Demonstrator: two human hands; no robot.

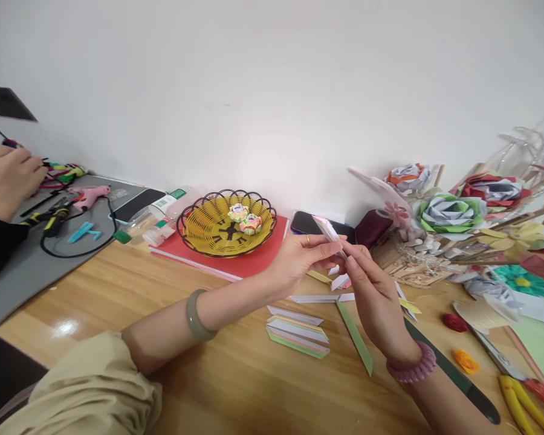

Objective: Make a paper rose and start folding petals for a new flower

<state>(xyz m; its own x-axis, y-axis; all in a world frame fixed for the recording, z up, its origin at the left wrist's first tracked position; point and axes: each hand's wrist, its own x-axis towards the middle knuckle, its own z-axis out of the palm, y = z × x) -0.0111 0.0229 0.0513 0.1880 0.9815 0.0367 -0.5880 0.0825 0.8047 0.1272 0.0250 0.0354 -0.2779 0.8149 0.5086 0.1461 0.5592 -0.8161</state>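
Both hands meet above the table, gripping one folded paper strip [327, 229] of white and pale pink. My left hand [306, 257] pinches it between thumb and fingers. From the other side, my right hand [367, 284] presses its lower end with the fingertips. Below them on the wood lie several folded strips [297, 332] in white, yellow, pink and green, stacked side by side. A longer green strip [354, 338] slants beside my right wrist, touching a white strip [315, 299]. More small folded pieces are partly hidden behind my hands.
A yellow woven basket [199, 232] with two paper flowers stands on red paper [278, 241]. Paper flowers [451, 211] crowd the right, near scissors [498, 356] and a thread spool [487, 313]. At left, another person's hand [9, 178] is near a pink glue gun [88, 196].
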